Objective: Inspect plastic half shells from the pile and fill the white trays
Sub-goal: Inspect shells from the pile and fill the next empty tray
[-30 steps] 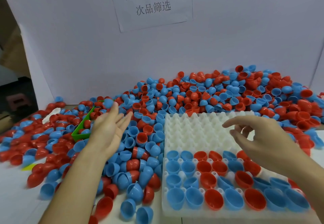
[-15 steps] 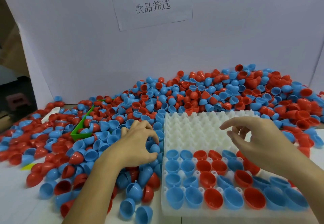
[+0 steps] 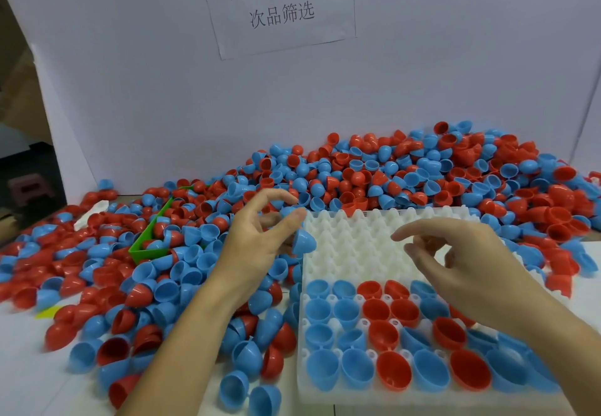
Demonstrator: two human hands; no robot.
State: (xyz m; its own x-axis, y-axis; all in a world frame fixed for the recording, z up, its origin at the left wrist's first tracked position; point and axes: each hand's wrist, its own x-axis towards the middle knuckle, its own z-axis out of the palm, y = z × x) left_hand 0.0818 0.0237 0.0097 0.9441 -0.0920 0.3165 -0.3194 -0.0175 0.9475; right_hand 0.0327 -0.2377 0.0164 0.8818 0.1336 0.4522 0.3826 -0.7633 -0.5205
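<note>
Red and blue shells form the pile [image 3: 374,175]; beside it, the white tray [image 3: 357,246] with near rows filled. My right hand [image 3: 461,266] hovers above, fingers loose; my left hand [image 3: 260,240] pinches a blue shell [image 3: 304,241] at the tray's edge.

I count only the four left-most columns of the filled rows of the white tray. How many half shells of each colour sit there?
In the white plastic tray, four left-most columns:
blue plastic half shells: 10
red plastic half shells: 6
Total: 16
</note>
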